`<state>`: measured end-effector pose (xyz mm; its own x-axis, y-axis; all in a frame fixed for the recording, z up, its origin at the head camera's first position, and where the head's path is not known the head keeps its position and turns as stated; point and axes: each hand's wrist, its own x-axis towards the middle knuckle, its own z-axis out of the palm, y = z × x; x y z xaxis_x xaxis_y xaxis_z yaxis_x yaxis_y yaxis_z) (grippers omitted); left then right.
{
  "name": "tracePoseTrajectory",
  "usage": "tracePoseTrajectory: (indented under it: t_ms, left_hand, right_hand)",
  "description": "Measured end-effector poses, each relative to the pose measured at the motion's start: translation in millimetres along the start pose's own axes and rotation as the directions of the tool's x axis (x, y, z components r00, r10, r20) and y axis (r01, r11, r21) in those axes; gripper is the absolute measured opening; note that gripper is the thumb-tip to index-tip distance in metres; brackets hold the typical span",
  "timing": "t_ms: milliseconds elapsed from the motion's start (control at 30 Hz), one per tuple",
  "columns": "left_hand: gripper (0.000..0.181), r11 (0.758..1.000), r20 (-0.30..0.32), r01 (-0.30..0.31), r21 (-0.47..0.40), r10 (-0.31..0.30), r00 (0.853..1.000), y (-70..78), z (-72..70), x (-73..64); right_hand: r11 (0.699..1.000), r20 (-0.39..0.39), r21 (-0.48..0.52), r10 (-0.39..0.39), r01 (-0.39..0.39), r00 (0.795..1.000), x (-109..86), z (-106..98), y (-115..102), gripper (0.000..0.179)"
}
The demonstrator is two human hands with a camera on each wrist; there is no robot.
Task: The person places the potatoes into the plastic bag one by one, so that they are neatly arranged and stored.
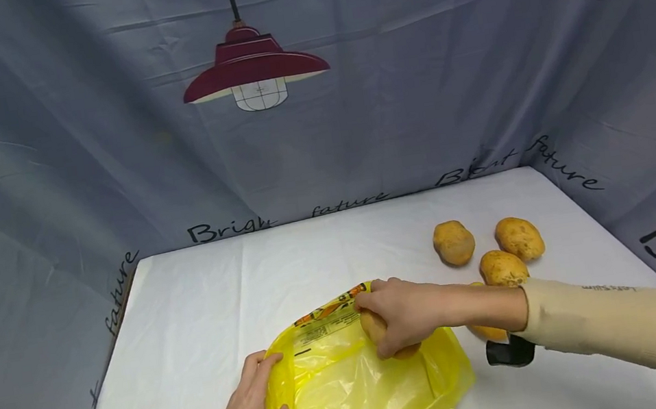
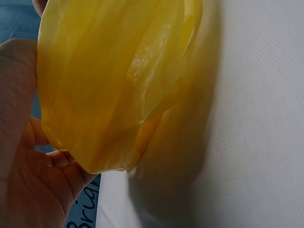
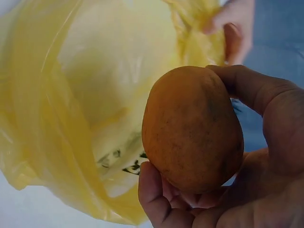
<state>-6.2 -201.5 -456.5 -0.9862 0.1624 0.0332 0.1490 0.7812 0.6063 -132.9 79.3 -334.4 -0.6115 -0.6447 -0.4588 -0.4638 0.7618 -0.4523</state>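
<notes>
A yellow plastic bag lies on the table with its mouth spread wide. My left hand grips the left side of its rim, fingers on the outside and thumb toward the opening. Over the mouth, my right hand holds a potato between thumb and fingers. In the right wrist view the bag's open interior shows behind that potato. The left wrist view has the bag's side hanging from the left hand. A brown patch below the right hand may be part of a potato; I cannot tell.
On the right of the white table lie several potatoes: one farther left, a pair close together, and one partly hidden by the right forearm. Grey curtains with printed lamps hang around the table's back and sides.
</notes>
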Motion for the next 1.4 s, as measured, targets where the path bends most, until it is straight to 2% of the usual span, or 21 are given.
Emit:
tracePoseTrajectory:
  t_ms: [300, 633, 733, 833, 967, 1067, 1167, 1400]
  left_hand:
    - [0.066, 0.999, -0.019, -0.045, -0.005, 0.045, 0.999, -0.9, 2.8, -1.3]
    - [0.069, 0.997, -0.037, -0.075, -0.005, 0.075, 0.997, -1.8, 3.1, -0.2]
    - [0.070, 0.997, -0.031, -0.074, -0.012, 0.074, 0.997, -1.1, 3.1, -0.2]
    - [0.070, 0.997, -0.016, -0.069, -0.031, 0.069, 0.998, 0.5, 3.2, -0.5]
    - [0.070, 0.997, -0.003, -0.072, -0.037, 0.071, 0.997, 1.7, 3.0, -0.7]
    - [0.069, 0.995, -0.022, -0.098, -0.024, 0.097, 0.995, 0.6, 3.5, -1.5]
    - [0.069, 0.992, -0.047, -0.123, -0.012, 0.122, 0.991, -0.5, 5.1, -2.2]
    - [0.069, 0.989, -0.062, -0.147, -0.005, 0.146, 0.987, -0.8, 6.3, -2.1]
  right_hand:
    - [0.990, 0.022, -0.132, 0.055, -0.051, 0.998, 19.9, 19, 1, 0.059]
    - [0.954, 0.018, -0.290, 0.090, -0.081, 0.996, 31.6, 30, 0, 0.041]
    - [0.940, 0.010, -0.330, 0.098, -0.089, 0.995, 34.2, 32, -1, 0.044]
    - [0.921, -0.010, -0.379, 0.099, -0.095, 0.995, 35.9, 38, -1, 0.056]
    - [0.880, -0.045, -0.468, 0.065, -0.079, 0.997, 37.0, 46, 3, 0.064]
    - [0.837, -0.071, -0.542, 0.039, -0.071, 0.997, 37.2, 49, 6, 0.065]
    - [0.813, -0.089, -0.577, 0.036, -0.081, 0.995, 37.0, 51, 8, 0.067]
    - [0.823, -0.106, -0.561, 0.038, -0.091, 0.994, 38.2, 55, 14, 0.070]
